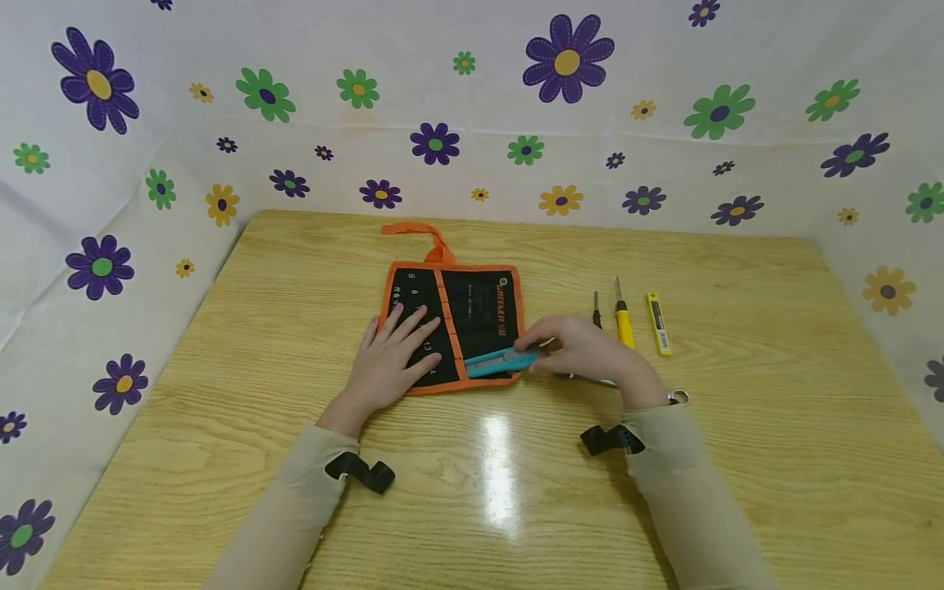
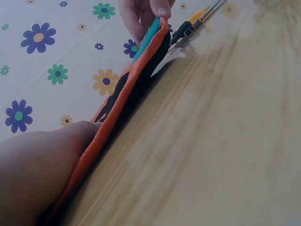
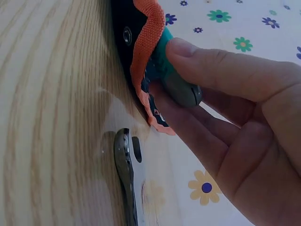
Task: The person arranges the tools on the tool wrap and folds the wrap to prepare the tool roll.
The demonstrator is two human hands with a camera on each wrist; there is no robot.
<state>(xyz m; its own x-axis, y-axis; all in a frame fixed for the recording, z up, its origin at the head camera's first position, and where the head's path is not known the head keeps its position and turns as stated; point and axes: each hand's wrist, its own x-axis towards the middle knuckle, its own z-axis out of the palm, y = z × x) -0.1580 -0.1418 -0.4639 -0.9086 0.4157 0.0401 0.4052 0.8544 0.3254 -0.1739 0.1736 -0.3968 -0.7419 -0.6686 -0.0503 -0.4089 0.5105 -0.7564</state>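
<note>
A black tool pouch point(image 1: 478, 307) with orange trim lies spread on the table, its strap toward the back. My left hand point(image 1: 394, 360) rests on the pouch's numbered pockets with its fingers spread. My right hand point(image 1: 583, 352) pinches the end of a teal utility knife point(image 1: 490, 368) between thumb and fingers. The knife lies across the pouch's near right part, its far end at the orange pocket edge. In the right wrist view, the knife's grey end point(image 3: 188, 94) shows between thumb and fingers, beside the orange rim point(image 3: 145, 52).
Under and beside my right wrist lies a wrench point(image 1: 678, 397), partly hidden. Beyond that hand are a yellow-handled screwdriver point(image 1: 624, 324), a dark-shafted tool point(image 1: 596, 310) and a slim yellow packet point(image 1: 659, 324). A flower-printed cloth point(image 1: 472, 106) hangs behind the table.
</note>
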